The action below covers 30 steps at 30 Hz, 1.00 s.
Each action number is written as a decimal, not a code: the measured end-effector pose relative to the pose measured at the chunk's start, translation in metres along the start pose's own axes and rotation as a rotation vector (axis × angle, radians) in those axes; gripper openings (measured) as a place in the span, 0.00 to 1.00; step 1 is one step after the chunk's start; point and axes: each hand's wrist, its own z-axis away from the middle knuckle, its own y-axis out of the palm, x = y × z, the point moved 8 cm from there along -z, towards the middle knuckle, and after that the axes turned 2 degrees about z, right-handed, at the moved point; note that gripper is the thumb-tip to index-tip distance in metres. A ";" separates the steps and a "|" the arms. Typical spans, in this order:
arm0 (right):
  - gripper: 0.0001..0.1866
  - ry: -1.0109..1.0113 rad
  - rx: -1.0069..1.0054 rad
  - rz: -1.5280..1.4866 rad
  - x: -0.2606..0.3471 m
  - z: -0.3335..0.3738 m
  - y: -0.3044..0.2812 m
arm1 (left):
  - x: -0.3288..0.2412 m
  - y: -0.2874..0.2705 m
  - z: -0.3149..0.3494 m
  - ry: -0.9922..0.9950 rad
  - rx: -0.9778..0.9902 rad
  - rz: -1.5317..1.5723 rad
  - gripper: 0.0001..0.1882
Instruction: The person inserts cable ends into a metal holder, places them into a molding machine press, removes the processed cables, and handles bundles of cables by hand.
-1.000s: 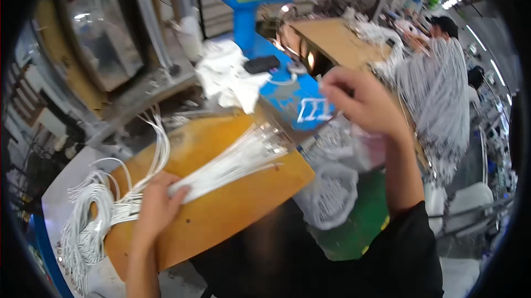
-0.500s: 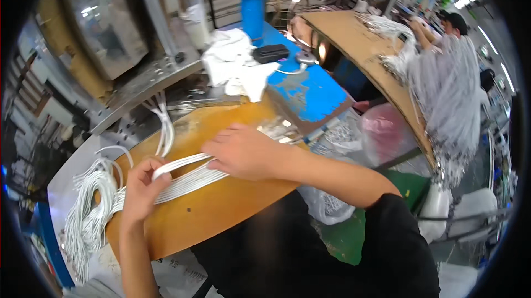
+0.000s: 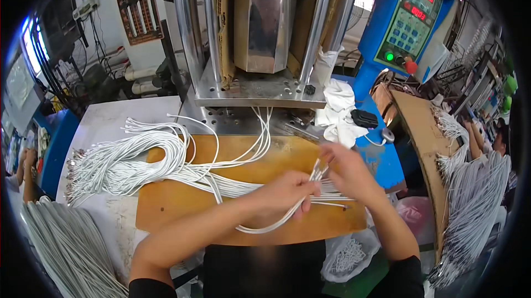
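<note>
Over the right part of a brown board (image 3: 191, 223), my left hand (image 3: 289, 190) is closed round a few white cables (image 3: 276, 224), which loop down below it and back to the left. Their upper ends stick out of the fist. My right hand (image 3: 351, 175) has its fingers bent and pinched at those ends; the exact contact is partly blurred. Beneath both hands more white cables lie across the board, running from a thick coiled bundle (image 3: 138, 160) on the left. Several cables (image 3: 264, 137) lead from the bundle to the metal press.
A metal press (image 3: 260, 96) stands behind the board. To its right are a blue control box (image 3: 412, 19), a white cloth (image 3: 338, 102) and a black case (image 3: 364, 118). A bag of small white parts (image 3: 348, 256) sits below the board. Grey cables (image 3: 66, 242) hang at left; a co-worker (image 3: 500, 140) is at far right.
The view has swung left toward the press. My hands, earlier apart along the cables on the board, are now close together at raised cable ends.
</note>
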 end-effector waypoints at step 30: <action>0.16 0.108 0.038 -0.673 -0.070 -0.001 0.076 | 0.012 -0.044 -0.027 0.042 -0.157 0.124 0.05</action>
